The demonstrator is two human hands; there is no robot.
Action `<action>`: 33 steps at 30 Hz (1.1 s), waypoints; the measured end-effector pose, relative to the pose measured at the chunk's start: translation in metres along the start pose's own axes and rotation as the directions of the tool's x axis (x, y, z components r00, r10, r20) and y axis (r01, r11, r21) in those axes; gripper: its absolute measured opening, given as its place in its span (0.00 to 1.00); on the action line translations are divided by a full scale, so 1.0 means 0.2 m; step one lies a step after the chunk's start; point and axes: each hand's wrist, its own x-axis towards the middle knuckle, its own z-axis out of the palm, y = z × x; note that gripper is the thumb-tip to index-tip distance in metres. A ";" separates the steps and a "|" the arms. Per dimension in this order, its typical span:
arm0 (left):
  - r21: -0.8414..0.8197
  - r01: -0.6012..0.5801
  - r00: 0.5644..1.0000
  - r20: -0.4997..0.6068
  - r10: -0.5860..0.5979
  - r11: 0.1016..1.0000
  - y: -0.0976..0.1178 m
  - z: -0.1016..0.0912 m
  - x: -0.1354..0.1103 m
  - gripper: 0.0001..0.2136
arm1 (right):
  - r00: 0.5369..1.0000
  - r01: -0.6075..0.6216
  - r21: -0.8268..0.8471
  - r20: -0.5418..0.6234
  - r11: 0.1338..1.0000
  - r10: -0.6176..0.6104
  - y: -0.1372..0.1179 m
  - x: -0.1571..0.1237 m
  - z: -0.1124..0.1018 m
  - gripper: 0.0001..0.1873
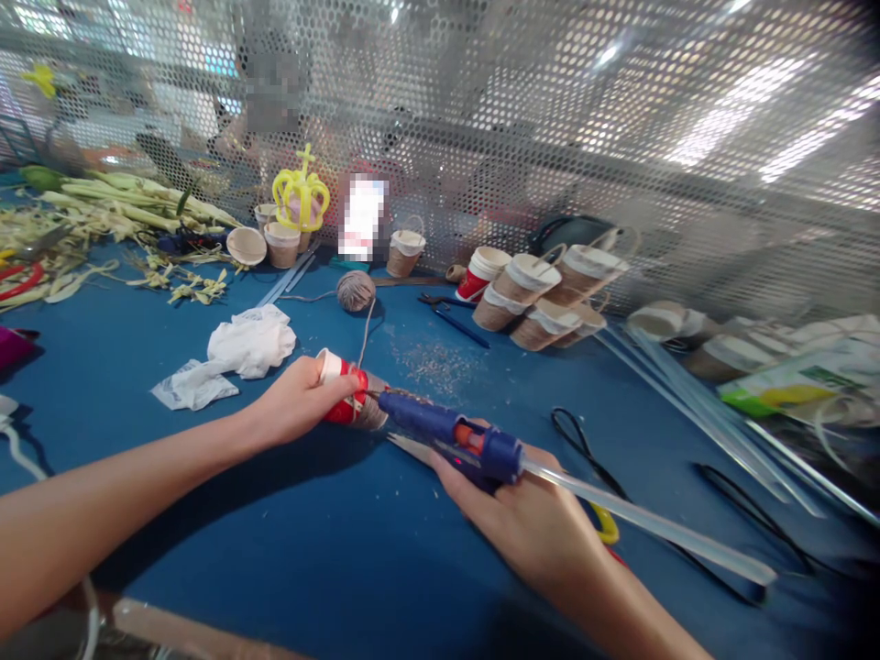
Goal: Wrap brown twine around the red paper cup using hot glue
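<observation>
My left hand point(306, 394) is wrapped round a red and white paper cup point(333, 367), which lies tilted on its side above the table. Grey yarn point(373, 403) is wound round the cup's far end, and a strand runs from it to a grey yarn ball point(356, 290). In my right hand point(522, 500) is a blue hot glue gun point(440, 423), its nozzle close to the cup; whether it touches I cannot tell. A long clear glue stick point(653, 518) sticks out of the gun's back. Scissors with a yellow handle point(606, 522) lie partly hidden beneath my right hand.
Yarn-wrapped cups point(529, 280) stand stacked at the back right, beside blue-handled pliers point(457, 323). Clear glue sticks point(694, 412) and a black cord point(584, 445) lie at right. Crumpled white tissue point(251, 341) is at left. A perforated metal screen point(440, 119) closes off the back.
</observation>
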 end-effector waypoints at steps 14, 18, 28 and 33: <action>-0.019 0.052 0.997 -0.052 -0.053 0.998 0.00 0.00 0.01 0.11 | 1.000 0.001 -0.033 0.030 0.999 0.000 0.00 -0.01 -0.01 0.06; -0.027 0.075 0.994 -0.079 -0.077 0.997 0.02 0.01 0.00 0.10 | 0.999 0.000 -0.062 0.034 0.998 0.002 0.01 -0.03 0.00 0.05; -0.007 0.093 0.991 -0.096 -0.093 0.996 0.03 0.01 0.00 0.08 | 0.997 -0.019 -0.050 0.071 0.999 0.022 -0.01 -0.03 -0.01 0.06; 0.020 0.083 0.992 -0.099 -0.080 0.996 0.02 0.01 0.00 0.09 | 0.996 -0.047 -0.025 0.077 0.999 0.049 -0.02 -0.03 -0.01 0.06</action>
